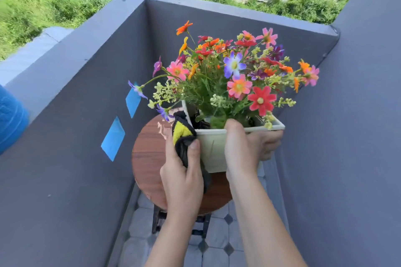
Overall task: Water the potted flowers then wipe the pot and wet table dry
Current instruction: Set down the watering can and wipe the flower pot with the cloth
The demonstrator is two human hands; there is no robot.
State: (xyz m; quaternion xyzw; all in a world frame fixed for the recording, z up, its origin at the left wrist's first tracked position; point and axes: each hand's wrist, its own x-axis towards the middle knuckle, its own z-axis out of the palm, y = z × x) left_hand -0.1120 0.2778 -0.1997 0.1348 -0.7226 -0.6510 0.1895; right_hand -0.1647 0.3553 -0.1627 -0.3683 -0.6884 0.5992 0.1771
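Note:
A white square pot point(213, 147) full of colourful flowers point(234, 76) is over a small round wooden table point(147, 158). My right hand point(249, 149) grips the pot, thumb over its near rim and fingers around its right side. My left hand point(184, 169) holds a black and yellow cloth point(184, 136) against the pot's left wall and corner. The pot looks tilted and lifted, but whether its base touches the table is hidden.
Dark grey balcony walls point(86, 115) close in on the left, back and right. Blue tape patches point(114, 138) are stuck to the left wall. A blue object point(10, 115) sits at the far left edge. Tiled floor point(217, 245) lies below the table.

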